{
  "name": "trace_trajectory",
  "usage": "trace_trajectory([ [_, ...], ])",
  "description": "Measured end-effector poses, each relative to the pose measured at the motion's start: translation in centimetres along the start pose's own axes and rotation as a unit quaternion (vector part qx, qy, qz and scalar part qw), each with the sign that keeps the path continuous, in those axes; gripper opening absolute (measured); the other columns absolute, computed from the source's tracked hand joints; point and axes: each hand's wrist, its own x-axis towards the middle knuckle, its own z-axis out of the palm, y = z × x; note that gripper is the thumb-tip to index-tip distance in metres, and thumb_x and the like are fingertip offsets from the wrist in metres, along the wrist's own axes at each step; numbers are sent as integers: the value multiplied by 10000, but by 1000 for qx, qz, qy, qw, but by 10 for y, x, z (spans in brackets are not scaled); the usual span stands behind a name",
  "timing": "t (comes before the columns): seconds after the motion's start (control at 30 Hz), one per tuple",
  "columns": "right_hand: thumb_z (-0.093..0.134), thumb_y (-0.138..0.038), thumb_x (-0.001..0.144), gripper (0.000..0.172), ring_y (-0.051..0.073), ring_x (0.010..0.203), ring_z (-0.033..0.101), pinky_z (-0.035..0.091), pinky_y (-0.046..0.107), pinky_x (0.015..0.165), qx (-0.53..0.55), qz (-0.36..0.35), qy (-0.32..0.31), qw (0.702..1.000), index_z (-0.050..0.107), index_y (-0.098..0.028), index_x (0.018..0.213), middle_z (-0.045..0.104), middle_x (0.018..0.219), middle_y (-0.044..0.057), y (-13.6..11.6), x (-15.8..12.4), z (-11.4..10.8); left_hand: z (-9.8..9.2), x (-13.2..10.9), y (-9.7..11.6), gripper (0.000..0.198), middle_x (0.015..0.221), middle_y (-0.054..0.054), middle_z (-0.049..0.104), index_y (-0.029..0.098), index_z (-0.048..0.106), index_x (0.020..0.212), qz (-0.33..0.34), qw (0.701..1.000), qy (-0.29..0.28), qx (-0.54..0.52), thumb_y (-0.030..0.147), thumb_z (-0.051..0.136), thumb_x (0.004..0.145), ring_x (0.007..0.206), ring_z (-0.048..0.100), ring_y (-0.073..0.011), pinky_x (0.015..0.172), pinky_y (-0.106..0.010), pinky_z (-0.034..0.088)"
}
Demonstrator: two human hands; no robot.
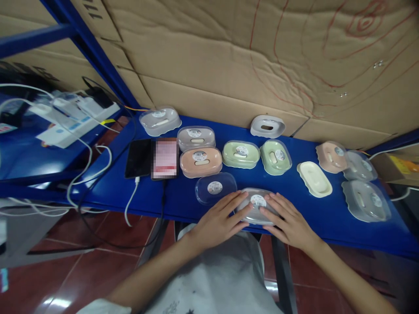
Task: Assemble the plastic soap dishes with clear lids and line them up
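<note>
At the table's front edge lies a grey soap box with a clear lid (258,213) and a round label. My left hand (218,220) holds its left side, fingers stretched across the lid. From the right, my right hand (290,222) holds the same box, fingertips on the lid. Both hands partly cover it. A loose clear lid (204,187) with a round label lies beside my left hand. Behind it are a peach soap box (186,163), a green soap box (229,157) and a second green soap box (283,165). A cream soap dish base (316,185) lies uncovered to the right.
Grey soap boxes, one at the back left (163,130), stand around the blue table (278,192). A grey slotted piece (276,128) leans near the cardboard wall (196,61). Two phones, one black (138,159), lie left with cables. A power strip (78,117) sits farther left.
</note>
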Motion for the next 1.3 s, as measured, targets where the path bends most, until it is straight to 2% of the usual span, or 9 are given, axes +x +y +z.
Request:
trace_trajectory([
  [0.13,696,-338,1020,830,391,1512,471,471,619,1175,-68,126,38,989,260,-314,1725,523,1616,166,-1,4,4,-10,-5,-4,395,1570,-136,581,228,598,1456,-65,995,50,49,318,618,1072,1465,548,-307,1264,-564,411],
  [0.27,655,-375,1039,757,432,1418,527,481,645,1093,-113,220,56,967,301,-363,1708,572,1517,189,2,22,10,-16,-16,-17,393,1543,-168,593,211,624,1434,-163,981,47,92,306,640,1052,1423,569,-360,1217,-618,420],
  [0.47,470,-401,1113,685,318,1537,443,452,529,1212,4,201,11,980,195,-318,1735,440,1678,140,42,42,-3,-20,-18,-22,308,1468,-78,668,253,689,1356,-74,996,-31,35,255,603,1061,1392,593,-282,1258,-537,398],
  [0.6,502,-501,1088,606,392,1435,549,462,605,1176,-109,360,101,921,490,-183,1603,583,1542,213,80,-7,-13,-21,-18,-20,348,1504,-71,644,260,664,1405,-53,997,-49,10,258,595,1064,1429,562,-278,1290,-551,345],
  [0.7,496,-527,1084,518,402,1278,666,542,601,1057,-149,417,87,892,665,-172,1421,682,1412,215,80,-60,-14,-19,-20,-22,336,1507,-106,637,241,665,1399,-82,996,-33,8,280,587,1074,1425,568,-302,1261,-575,368],
  [0.83,536,-438,1085,399,352,1320,657,538,545,1078,-103,371,68,920,671,-245,1406,670,1456,155,29,-93,-13,-17,-22,-25,321,1480,-116,659,233,664,1386,-118,993,6,7,300,600,1078,1411,590,-303,1201,-531,432],
  [1.0,536,-335,1096,445,327,1466,553,478,583,1138,-12,288,1,958,541,-324,1540,581,1587,112,-35,-53,-7,-21,-27,-24,270,1453,-120,686,234,693,1314,-176,982,45,45,234,607,1059,1411,601,-309,1262,-588,340],
  [1.13,542,-280,1090,470,302,1502,525,464,584,1180,18,220,-29,975,518,-304,1558,541,1627,122,-44,-7,-2,-22,-32,-17,274,1477,-141,672,202,721,1243,-141,986,45,70,139,573,1020,1445,570,-320,1330,-638,180],
  [1.3,538,-285,1089,451,292,1541,481,445,607,1211,39,128,-83,987,556,-317,1539,530,1641,91,-30,26,-12,-13,-24,-6,408,1581,-105,595,234,646,1435,-47,997,-19,63,233,625,1027,1489,513,-286,1365,-572,87],
])
